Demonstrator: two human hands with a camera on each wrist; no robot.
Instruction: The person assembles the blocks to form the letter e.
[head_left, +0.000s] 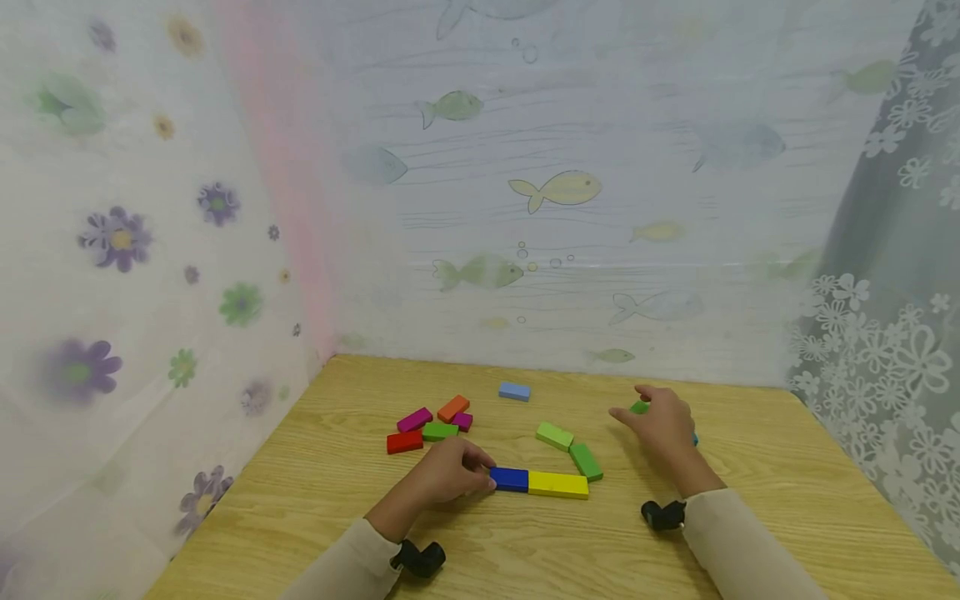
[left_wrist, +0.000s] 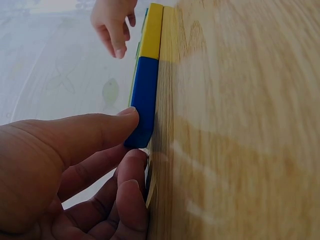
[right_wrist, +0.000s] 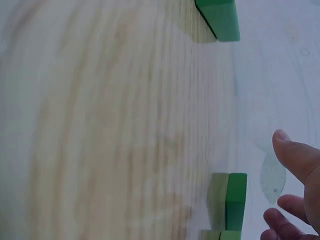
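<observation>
My left hand [head_left: 452, 473] pinches the left end of a blue block [head_left: 511, 479] between thumb and fingers. That block lies on the table, end to end with a longer yellow block [head_left: 558, 485], the two making one straight row. In the left wrist view, the thumb [left_wrist: 131, 116] presses on the blue block's end while the other fingers curl close by it. Over the right side of the table is my right hand [head_left: 663, 423], thumb and fingers spread, holding nothing. A green block [head_left: 639, 407] shows past its fingers, partly hidden. A teal block [head_left: 695, 439] peeks out beside it.
A light green block [head_left: 554, 436] and a green block [head_left: 586, 462] lie between the hands. Beyond the left hand are several blocks, among them a red block [head_left: 405, 442] and an orange block [head_left: 453, 408]. A light blue block [head_left: 514, 392] sits near the patterned curtain [head_left: 525, 333].
</observation>
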